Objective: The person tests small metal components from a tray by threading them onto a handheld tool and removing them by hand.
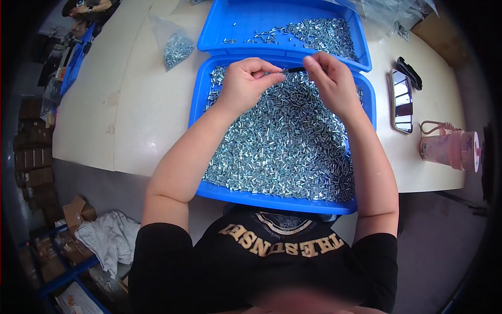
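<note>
Both my hands are raised over the far part of a blue tray (272,200) heaped with small shiny metal pins or sleeves (277,141). Fingers of my right hand (334,83) are closed round a slim black stick-like tool (296,69), which points left. Thumb and forefinger of my left hand (244,86) pinch at the tool's tip, where a small metal piece (282,71) seems to sit; its exact kind is too small to tell. Behind stands a second blue tray (240,21), with similar metal pieces (327,36) gathered mostly at its right side.
A clear bag of metal pieces (178,49) lies left of the trays. To the right are a phone (402,102), a black case (409,73) and a pink cup (449,149). More plastic bags (387,13) lie at the back right. Another person (86,10) sits far left.
</note>
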### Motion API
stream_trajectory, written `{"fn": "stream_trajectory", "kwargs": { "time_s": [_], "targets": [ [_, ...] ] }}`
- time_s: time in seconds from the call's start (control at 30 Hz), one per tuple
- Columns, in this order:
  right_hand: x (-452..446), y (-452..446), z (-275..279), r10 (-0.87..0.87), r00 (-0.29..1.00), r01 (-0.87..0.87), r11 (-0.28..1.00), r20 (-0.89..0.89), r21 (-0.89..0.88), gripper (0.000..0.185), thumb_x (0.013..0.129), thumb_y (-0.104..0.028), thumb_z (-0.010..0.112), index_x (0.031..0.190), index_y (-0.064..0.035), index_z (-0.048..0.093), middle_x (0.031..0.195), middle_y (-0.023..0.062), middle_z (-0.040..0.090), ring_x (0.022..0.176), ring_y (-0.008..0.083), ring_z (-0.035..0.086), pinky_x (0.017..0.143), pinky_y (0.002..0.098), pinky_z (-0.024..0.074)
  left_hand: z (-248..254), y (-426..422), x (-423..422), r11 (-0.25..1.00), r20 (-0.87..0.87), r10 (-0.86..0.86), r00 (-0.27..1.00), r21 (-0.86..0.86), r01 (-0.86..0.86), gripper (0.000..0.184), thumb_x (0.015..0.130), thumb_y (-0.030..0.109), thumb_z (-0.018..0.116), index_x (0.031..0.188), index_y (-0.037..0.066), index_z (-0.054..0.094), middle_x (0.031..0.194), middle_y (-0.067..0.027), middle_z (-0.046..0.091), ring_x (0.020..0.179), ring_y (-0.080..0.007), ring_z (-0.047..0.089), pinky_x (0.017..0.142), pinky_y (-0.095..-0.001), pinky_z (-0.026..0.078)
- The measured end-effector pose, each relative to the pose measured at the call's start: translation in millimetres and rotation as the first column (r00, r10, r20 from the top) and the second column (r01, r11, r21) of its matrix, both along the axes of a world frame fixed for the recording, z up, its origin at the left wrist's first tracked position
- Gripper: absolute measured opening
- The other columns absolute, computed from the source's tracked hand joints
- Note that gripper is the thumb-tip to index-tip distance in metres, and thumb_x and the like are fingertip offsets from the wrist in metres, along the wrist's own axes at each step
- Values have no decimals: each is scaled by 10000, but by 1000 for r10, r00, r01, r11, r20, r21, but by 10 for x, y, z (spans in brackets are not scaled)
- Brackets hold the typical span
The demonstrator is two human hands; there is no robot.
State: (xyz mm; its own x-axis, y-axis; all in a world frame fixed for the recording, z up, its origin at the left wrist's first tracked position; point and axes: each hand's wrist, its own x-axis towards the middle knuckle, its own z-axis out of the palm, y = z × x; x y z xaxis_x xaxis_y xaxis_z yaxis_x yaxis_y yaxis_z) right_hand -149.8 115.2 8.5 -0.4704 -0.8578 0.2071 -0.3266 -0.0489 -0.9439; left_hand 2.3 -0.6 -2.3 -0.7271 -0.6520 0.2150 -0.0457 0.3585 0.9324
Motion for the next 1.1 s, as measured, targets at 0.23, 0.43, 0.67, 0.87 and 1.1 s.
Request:
{"fn": "stream_trajectory", "kwargs": {
  "time_s": [0.23,0.43,0.67,0.87,1.1],
  "targets": [
    [-22,1,1,73,990,-73,997,118,-9,255,867,-242,580,784,-2,559,637,-18,527,583,45,437,499,217,355,35,16,7,997,-13,8,1000,-77,-9,133,686,99,744,769,22,675,637,28,535,562,-37,427,507,-205,341],
    [-66,6,0,58,988,-80,985,145,154,217,848,-215,608,840,-1,571,682,-10,556,615,36,459,528,193,366,17,10,-3,1000,46,-17,999,-4,17,134,726,135,720,783,22,675,684,5,594,582,-36,473,525,-198,372],
    [-109,-7,-11,22,985,-15,999,170,-41,159,817,-145,640,861,-4,583,712,0,582,653,53,515,570,191,407,59,-16,-11,980,184,-92,979,192,56,279,904,249,499,992,10,614,637,61,457,551,-34,380,490,-175,316],
    [-74,-10,-10,-10,996,14,999,91,-43,162,810,-134,645,873,3,586,739,14,601,700,69,552,620,204,438,2,-170,54,556,-136,-249,959,791,257,232,901,92,440,1090,-27,502,859,-46,541,696,-98,510,554,-208,424],
    [-10,-2,15,38,999,-40,997,-28,-62,169,797,-137,651,863,6,590,774,31,612,708,94,558,653,231,454,39,-170,43,601,-74,-167,983,783,160,179,880,131,540,1007,7,558,903,-83,622,750,-119,605,619,-215,501]
  ]
}}
